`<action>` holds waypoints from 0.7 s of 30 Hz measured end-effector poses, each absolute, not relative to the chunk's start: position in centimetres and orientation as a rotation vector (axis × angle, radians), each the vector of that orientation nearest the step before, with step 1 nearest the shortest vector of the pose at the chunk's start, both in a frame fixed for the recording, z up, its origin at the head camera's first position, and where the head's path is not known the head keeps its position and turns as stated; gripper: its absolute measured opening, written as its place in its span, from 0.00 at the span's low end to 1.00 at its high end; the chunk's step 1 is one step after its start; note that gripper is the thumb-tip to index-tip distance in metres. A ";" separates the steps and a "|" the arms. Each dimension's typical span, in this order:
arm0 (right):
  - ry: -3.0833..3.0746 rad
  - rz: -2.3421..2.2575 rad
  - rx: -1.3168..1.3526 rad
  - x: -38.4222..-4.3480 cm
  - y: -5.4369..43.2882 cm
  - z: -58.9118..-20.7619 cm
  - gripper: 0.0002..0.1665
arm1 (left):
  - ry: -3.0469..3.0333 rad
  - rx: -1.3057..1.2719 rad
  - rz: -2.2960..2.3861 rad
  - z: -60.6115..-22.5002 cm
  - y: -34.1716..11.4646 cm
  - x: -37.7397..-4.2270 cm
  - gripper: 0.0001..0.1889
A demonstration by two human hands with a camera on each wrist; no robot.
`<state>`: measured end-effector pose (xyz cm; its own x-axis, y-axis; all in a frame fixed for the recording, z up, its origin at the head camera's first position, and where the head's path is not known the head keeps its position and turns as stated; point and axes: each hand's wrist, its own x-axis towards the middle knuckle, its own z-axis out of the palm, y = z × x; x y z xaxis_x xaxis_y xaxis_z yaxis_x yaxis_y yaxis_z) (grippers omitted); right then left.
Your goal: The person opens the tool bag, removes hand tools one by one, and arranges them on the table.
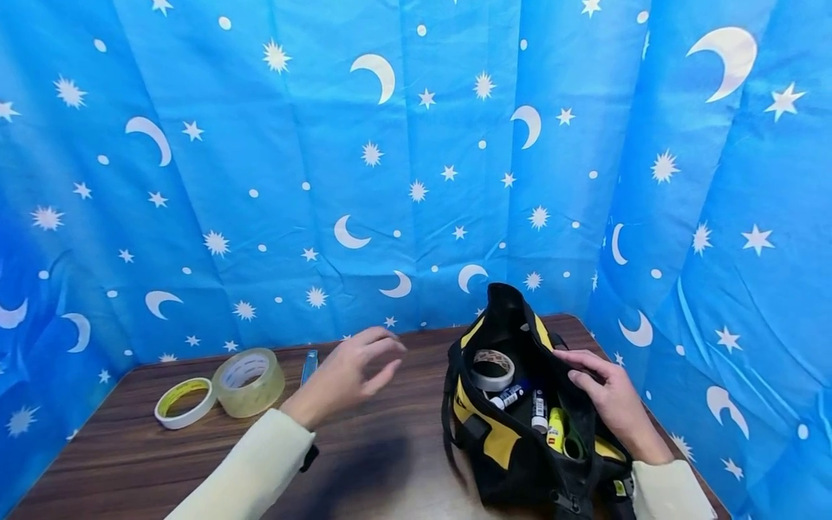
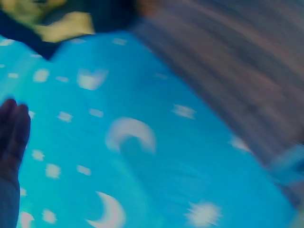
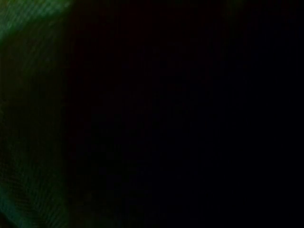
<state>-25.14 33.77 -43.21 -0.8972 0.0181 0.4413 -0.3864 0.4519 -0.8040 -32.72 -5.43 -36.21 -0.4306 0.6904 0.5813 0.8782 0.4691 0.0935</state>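
A black and yellow tool bag (image 1: 500,442) stands on the right side of the table with its top spread wide. My right hand (image 1: 611,397) holds the bag's right rim between thumb and fingers. In the bag lie a roll of tape (image 1: 484,381), a blue-capped marker (image 1: 510,396), a white tube-shaped stick (image 1: 539,412), a yellow glue bottle (image 1: 555,430) and a green ring-shaped thing (image 1: 573,442). My left hand (image 1: 347,372) is over the table left of the bag, holding nothing, fingers loosely bent. The right wrist view is almost wholly dark.
At the table's left lie a narrow roll of tape (image 1: 195,417) and a wide clear packing tape roll (image 1: 269,386). Beside my left hand a flat blue thing (image 1: 310,365) is partly hidden. A blue curtain (image 1: 455,217) with moons and stars surrounds the brown wooden table (image 1: 403,477).
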 end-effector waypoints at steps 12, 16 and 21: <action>-2.286 1.426 0.355 -25.2 34.2 -43.1 0.18 | -2.277 -1.814 -0.458 -31.9 5.5 -31.6 0.10; -2.270 1.461 0.378 -25.3 34.2 -43.3 0.18 | -2.415 -1.901 -0.307 -31.8 8.9 -32.4 0.10; -2.264 1.456 0.385 -25.6 34.1 -43.5 0.18 | -2.664 -1.825 -0.126 -32.9 11.2 -33.8 0.06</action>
